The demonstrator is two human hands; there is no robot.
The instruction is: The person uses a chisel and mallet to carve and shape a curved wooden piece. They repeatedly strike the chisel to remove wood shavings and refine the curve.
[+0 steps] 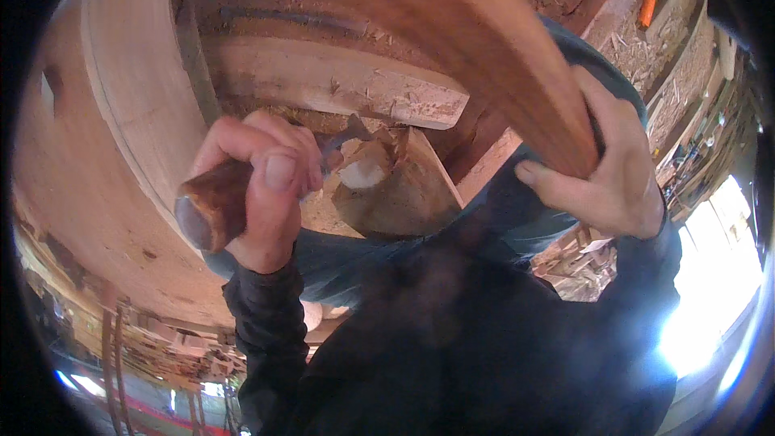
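Observation:
My left hand (pixel 270 182) is closed around the wooden handle of a chisel-like tool (pixel 216 206). The handle's butt end points toward me, and the dark metal blade shows past my fingers, aimed away and to the right. My right hand (pixel 617 157) grips the near end of a long, thick, reddish-brown wooden piece (pixel 500 44), thumb on one side and fingers round the other. This piece slants up to the far left and rests close to my leg. Below the blade sits a rough brown block (pixel 400 202) with a pale patch on top. The blade appears apart from the wooden piece.
A broad, pale wooden board (pixel 133 56) curves along the left. Across the middle lies a squared timber (pixel 339 81) dusted with shavings. An orange cylindrical object (pixel 647 10) lies among wood chips at far right. Scrap wood (pixel 581 266) is scattered beside my leg.

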